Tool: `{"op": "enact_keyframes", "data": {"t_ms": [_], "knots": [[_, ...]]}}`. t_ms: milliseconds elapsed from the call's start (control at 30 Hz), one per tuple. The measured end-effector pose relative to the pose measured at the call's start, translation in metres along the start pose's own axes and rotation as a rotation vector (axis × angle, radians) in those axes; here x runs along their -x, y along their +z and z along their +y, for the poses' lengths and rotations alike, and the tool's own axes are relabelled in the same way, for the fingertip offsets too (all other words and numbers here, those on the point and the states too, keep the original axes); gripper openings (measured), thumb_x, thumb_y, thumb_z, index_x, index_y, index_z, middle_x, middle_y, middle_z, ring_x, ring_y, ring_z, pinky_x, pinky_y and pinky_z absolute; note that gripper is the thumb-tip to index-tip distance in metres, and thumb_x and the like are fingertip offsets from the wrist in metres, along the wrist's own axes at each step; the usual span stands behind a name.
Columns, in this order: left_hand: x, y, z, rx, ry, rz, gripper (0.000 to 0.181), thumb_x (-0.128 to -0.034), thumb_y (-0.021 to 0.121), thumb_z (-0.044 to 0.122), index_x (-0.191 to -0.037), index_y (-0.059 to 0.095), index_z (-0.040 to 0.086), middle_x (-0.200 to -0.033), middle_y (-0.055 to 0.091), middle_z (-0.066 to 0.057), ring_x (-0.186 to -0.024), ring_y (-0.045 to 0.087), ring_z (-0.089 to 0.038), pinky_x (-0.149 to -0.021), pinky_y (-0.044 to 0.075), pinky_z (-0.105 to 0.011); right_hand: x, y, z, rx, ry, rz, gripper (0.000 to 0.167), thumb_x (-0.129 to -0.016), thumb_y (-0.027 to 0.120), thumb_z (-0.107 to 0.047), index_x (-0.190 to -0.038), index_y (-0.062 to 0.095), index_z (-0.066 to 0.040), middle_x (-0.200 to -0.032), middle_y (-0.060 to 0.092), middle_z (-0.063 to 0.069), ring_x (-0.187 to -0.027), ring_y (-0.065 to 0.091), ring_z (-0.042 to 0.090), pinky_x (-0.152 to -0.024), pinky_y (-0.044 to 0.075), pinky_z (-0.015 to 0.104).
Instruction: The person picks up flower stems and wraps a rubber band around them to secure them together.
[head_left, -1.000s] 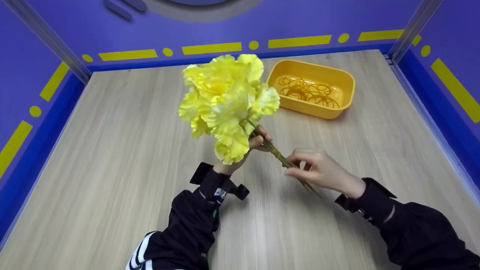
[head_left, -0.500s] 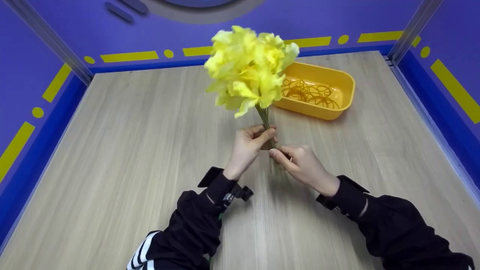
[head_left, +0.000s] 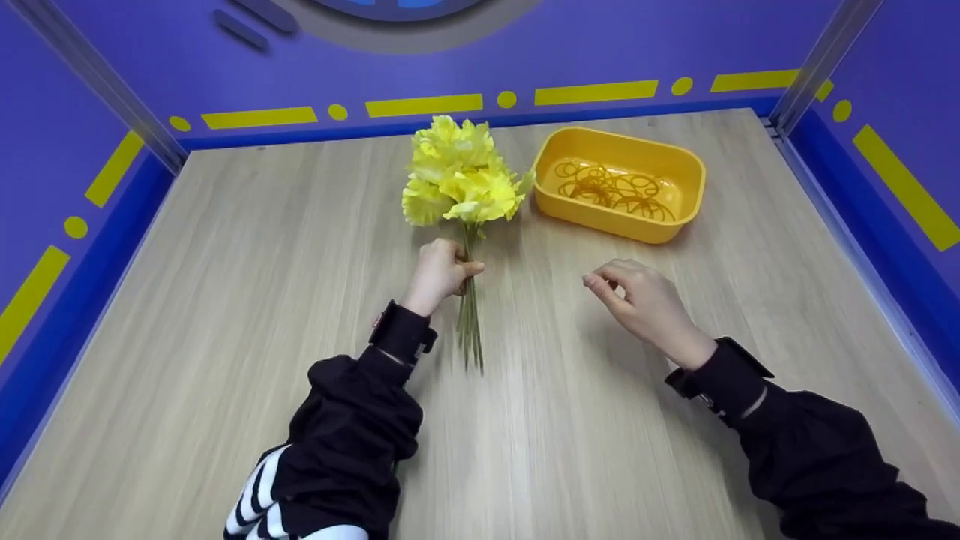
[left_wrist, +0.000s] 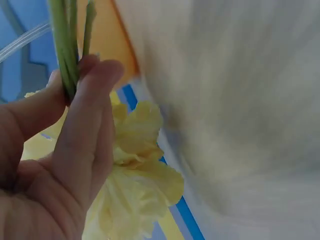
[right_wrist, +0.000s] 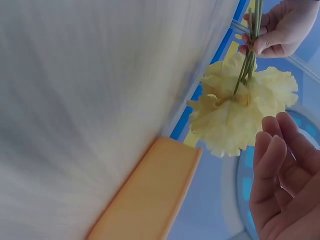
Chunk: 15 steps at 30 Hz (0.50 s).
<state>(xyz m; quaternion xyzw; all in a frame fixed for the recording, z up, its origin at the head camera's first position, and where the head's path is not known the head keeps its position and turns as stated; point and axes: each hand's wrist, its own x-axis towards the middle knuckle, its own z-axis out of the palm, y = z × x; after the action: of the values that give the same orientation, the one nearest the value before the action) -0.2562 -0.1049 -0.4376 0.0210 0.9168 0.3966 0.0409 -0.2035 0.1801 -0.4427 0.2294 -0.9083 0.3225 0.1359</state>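
My left hand (head_left: 439, 274) pinches the green stems of a bunch of yellow artificial flowers (head_left: 465, 176) between thumb and fingers. The blossoms point toward the back wall, and the stem ends hang toward me. In the left wrist view, the stems (left_wrist: 65, 45) pass between the thumb and fingertips. My right hand (head_left: 645, 304) hovers over the table to the right of the bunch, holding nothing. Its fingers bend loosely, as the right wrist view of the same hand (right_wrist: 287, 180) shows.
An orange plastic tub (head_left: 619, 221) stands at the back right, close to the blossoms. Several thin rubber bands (head_left: 600, 186) lie inside it. Blue-purple walls (head_left: 420, 71) bound the wooden table (head_left: 247, 300) at the back and sides.
The flower bunch was tilted, then upright in both hands. Now it has moved left and lower in the left hand alone. The right hand let go of the stems and moved right.
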Motion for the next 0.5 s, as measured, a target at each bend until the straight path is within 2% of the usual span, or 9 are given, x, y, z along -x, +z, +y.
{"op": "enact_keyframes", "data": {"t_ms": [100, 167, 233, 300, 367, 433, 500], "knots": [[-0.002, 0.003, 0.000, -0.085, -0.042, -0.043, 0.024, -0.0935, 0.080, 0.016, -0.080, 0.073, -0.003, -0.079, 0.075, -0.023, -0.047, 0.062, -0.016, -0.056, 0.058, -0.024, 0.000, 0.000, 0.003, 0.010, 0.031, -0.018, 0.019, -0.102, 0.066, -0.018, -0.095, 0.076, -0.003, -0.096, 0.075, 0.013, -0.089, 0.068, 0.030, -0.076, 0.055, 0.049], [-0.002, 0.006, 0.001, -0.117, -0.070, -0.072, 0.024, -0.0927, 0.081, 0.017, -0.086, 0.075, -0.005, -0.081, 0.075, -0.023, -0.047, 0.063, -0.017, -0.063, 0.062, -0.027, 0.000, 0.000, 0.005, 0.016, 0.042, -0.024, 0.020, -0.102, 0.066, -0.019, -0.095, 0.076, -0.004, -0.097, 0.075, 0.013, -0.089, 0.068, 0.030, -0.076, 0.054, 0.049], [-0.002, 0.010, 0.000, -0.128, -0.089, -0.090, 0.022, -0.0911, 0.082, 0.016, -0.084, 0.074, -0.004, -0.079, 0.075, -0.022, -0.047, 0.062, -0.018, -0.064, 0.062, -0.028, 0.000, 0.001, 0.006, 0.020, 0.047, -0.028, 0.020, -0.102, 0.066, -0.019, -0.095, 0.076, -0.004, -0.096, 0.075, 0.013, -0.088, 0.067, 0.029, -0.075, 0.054, 0.047], [-0.001, 0.012, -0.001, -0.124, -0.086, -0.097, 0.025, -0.0893, 0.084, 0.013, -0.074, 0.068, 0.001, -0.071, 0.071, -0.016, -0.044, 0.056, -0.013, -0.055, 0.058, -0.024, 0.000, 0.001, 0.007, 0.023, 0.041, -0.030, 0.020, -0.102, 0.066, -0.019, -0.094, 0.075, -0.003, -0.096, 0.074, 0.013, -0.087, 0.067, 0.029, -0.074, 0.054, 0.047], [0.000, 0.011, -0.002, -0.124, -0.076, -0.098, 0.036, -0.0881, 0.085, 0.013, -0.066, 0.056, 0.008, -0.060, 0.061, -0.006, -0.043, 0.047, -0.007, -0.047, 0.048, -0.020, -0.002, -0.001, 0.008, 0.025, 0.033, -0.036, 0.021, -0.103, 0.065, -0.019, -0.094, 0.075, -0.003, -0.096, 0.074, 0.014, -0.086, 0.067, 0.030, -0.074, 0.054, 0.047], [0.001, 0.004, -0.001, -0.136, -0.073, -0.093, 0.045, -0.0889, 0.084, 0.016, -0.062, 0.048, 0.012, -0.056, 0.046, 0.003, -0.044, 0.040, -0.006, -0.042, 0.037, -0.018, -0.005, -0.004, 0.009, 0.034, 0.024, -0.040, 0.021, -0.103, 0.065, -0.019, -0.095, 0.075, -0.002, -0.096, 0.074, 0.015, -0.085, 0.067, 0.031, -0.073, 0.055, 0.047], [0.003, -0.008, 0.002, -0.162, -0.064, -0.060, 0.044, -0.0896, 0.084, 0.021, -0.063, 0.050, 0.011, -0.055, 0.040, 0.005, -0.046, 0.037, -0.007, -0.042, 0.032, -0.019, -0.010, -0.011, 0.012, 0.053, 0.021, -0.035, 0.023, -0.104, 0.064, -0.020, -0.097, 0.075, -0.002, -0.095, 0.074, 0.016, -0.085, 0.066, 0.032, -0.072, 0.055, 0.049]]}}
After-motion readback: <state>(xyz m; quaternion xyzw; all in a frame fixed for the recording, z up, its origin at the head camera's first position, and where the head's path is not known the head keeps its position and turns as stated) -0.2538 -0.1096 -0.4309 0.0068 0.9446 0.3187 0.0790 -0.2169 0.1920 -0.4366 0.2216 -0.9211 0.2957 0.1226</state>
